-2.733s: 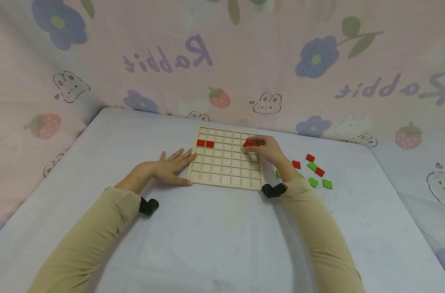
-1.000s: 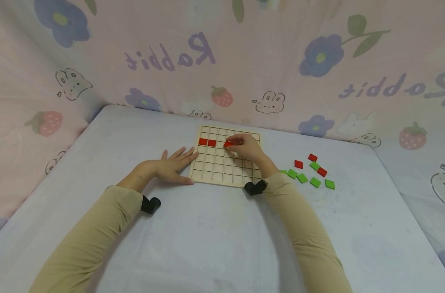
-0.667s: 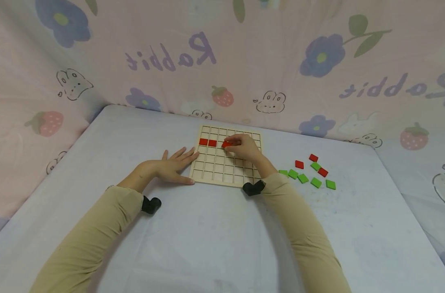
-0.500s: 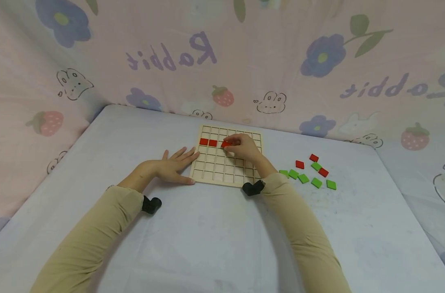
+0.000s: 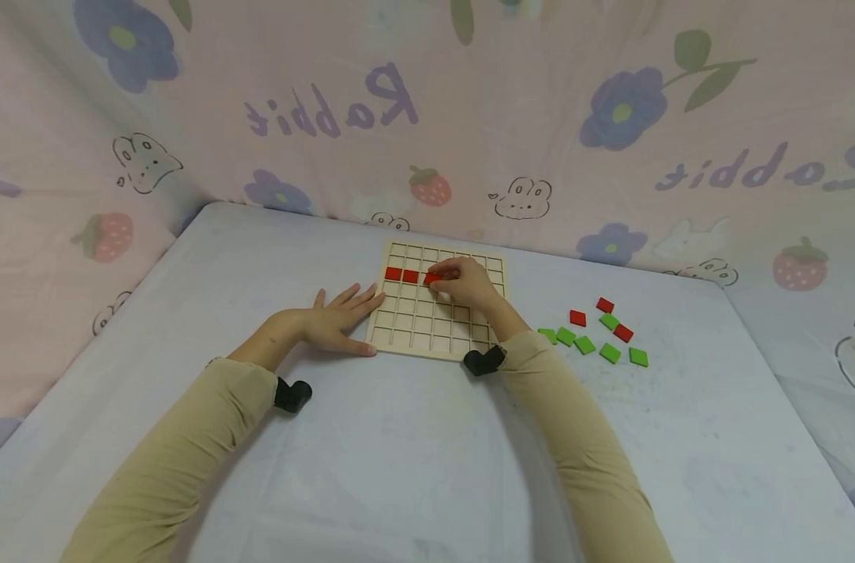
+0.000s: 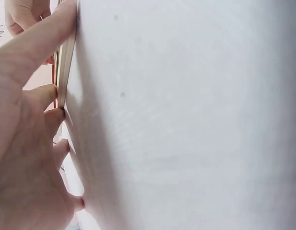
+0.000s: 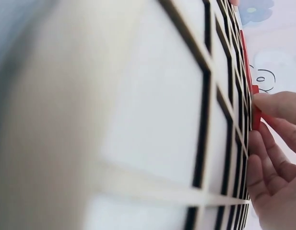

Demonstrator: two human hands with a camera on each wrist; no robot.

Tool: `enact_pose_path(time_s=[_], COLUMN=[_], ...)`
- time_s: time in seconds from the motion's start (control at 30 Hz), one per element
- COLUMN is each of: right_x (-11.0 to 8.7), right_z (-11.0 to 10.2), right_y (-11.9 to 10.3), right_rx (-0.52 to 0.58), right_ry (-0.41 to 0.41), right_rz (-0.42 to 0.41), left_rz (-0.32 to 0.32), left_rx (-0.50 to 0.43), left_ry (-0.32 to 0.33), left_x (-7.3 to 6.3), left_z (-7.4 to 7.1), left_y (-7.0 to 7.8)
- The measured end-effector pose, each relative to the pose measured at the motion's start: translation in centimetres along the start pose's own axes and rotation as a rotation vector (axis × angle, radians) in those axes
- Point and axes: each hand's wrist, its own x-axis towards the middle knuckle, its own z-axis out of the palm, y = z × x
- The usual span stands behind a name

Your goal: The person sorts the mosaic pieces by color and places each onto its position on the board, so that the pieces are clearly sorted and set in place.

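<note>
A light wooden grid board [image 5: 420, 322] lies on the table, with two red square tiles [image 5: 402, 275] side by side in one row at its left. My right hand [image 5: 469, 283] is over the board and pinches another red tile [image 7: 256, 108] between thumb and fingers, just right of those two. In the right wrist view this tile stands slightly proud of the grid bars. My left hand [image 5: 335, 320] lies with fingers spread, its fingertips and thumb at the board's left edge. The left wrist view shows the straight fingers [image 6: 54, 115] against the board's side.
Right of the board, several green tiles [image 5: 585, 345] and three red tiles [image 5: 578, 318] lie loose on the white-covered table [image 5: 399, 469]. A printed curtain [image 5: 455, 125] hangs along the back and left. A black wrist camera [image 5: 483, 361] overlaps the board's front right corner.
My right hand has carried the red tile leftward across the board, from its right side to beside the two red tiles; over the last half second it barely moves. The left hand stays put.
</note>
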Motion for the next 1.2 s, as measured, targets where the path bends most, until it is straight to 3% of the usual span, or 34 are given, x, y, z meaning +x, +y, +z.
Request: enact_pose_path(time_s=[0.67,1.2], right_x=[-0.08,0.29], right_z=[-0.07,0.09], right_y=[-0.32,-0.13], right_rx=[0.04,0.003], right_ry=[0.001,0.004], right_rz=[0.031,-0.011], left_rz=[0.002,-0.003], left_rx=[0.007,0.004], left_ry=[0.004,0.001], left_x=[0.1,0.0], left_z=[0.09,0.0], left_y=[-0.05,-0.01])
